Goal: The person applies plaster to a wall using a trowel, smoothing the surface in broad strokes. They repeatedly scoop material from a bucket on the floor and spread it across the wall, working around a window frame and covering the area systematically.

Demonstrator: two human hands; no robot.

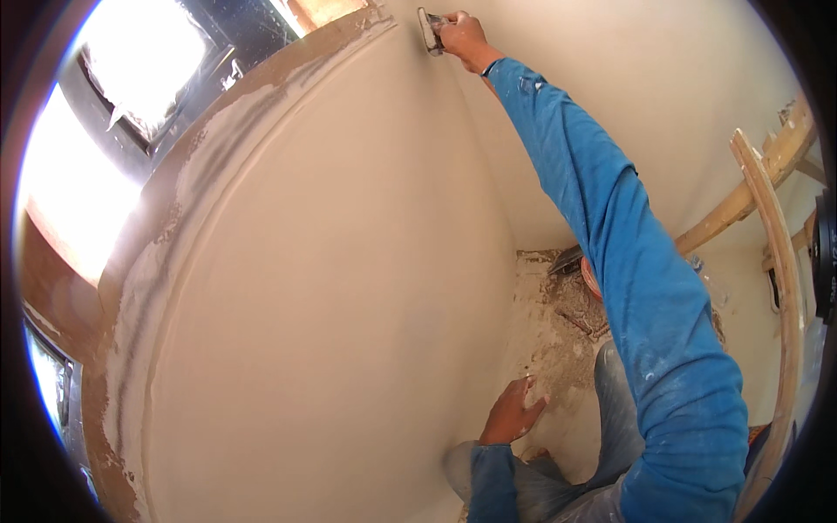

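Note:
My right arm, in a blue sleeve dusted with white, stretches up to the far end of the plastered wall (331, 253). There my right hand (464, 39) is closed round a small flat hand tool (429, 32) with a pale, smeared face. The tool is seen almost edge-on at the inner corner, and I cannot tell whether it is a sanding block or a float. Low down, beside the wall and over my knees, my left hand (513, 413) holds nothing. Its thumb and fingers are apart and have white dust on them.
A window opening with a rough brown edge (144, 227) borders the wall on the left. Rubble and dust (567, 327) lie on the floor in the corner, near a partly hidden reddish round thing (590, 279). Wooden poles (776, 235) stand on the right.

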